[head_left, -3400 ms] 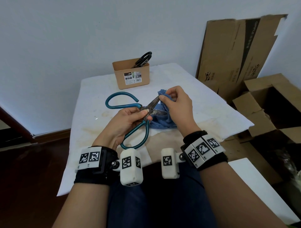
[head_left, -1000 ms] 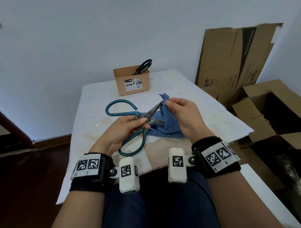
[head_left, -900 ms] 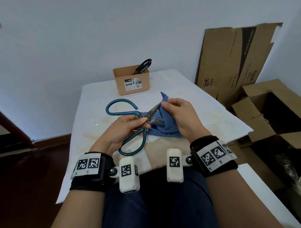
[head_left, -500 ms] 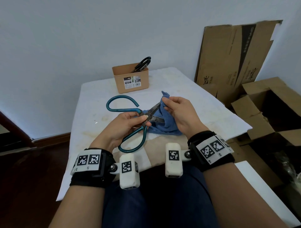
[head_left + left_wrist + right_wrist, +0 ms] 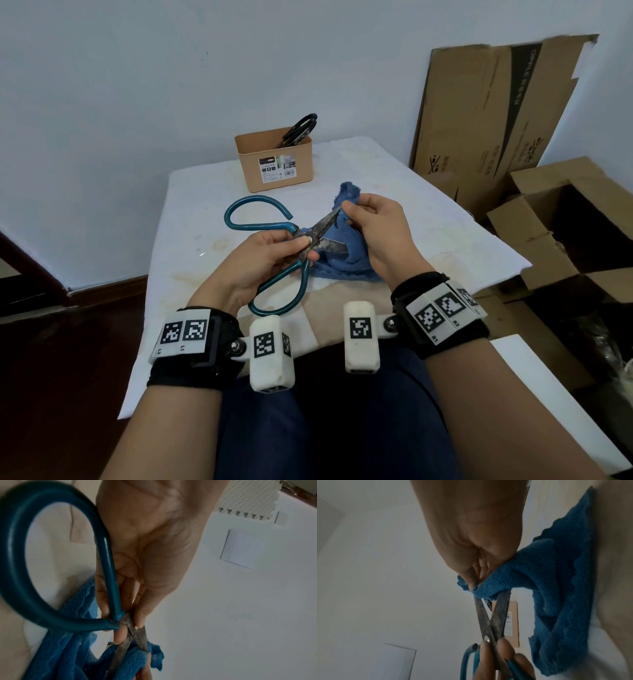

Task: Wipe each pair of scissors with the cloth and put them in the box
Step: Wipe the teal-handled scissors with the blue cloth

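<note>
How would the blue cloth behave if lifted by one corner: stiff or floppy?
Likely floppy: the blue cloth sags in folds below the right hand and bunches around the blade of the teal scissors. Its terry pile probably grips rather than slips.

The box (image 5: 274, 159) stands at the far edge of the table (image 5: 394, 178), and black scissors (image 5: 298, 129) take its right side; the left side is open.

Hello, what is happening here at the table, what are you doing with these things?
A person is cleaning scissors. The left hand holds the big teal-handled scissors near the pivot, blades open. The right hand pinches the blue terry cloth around one blade tip. The tan box behind already holds black-handled scissors.
</note>
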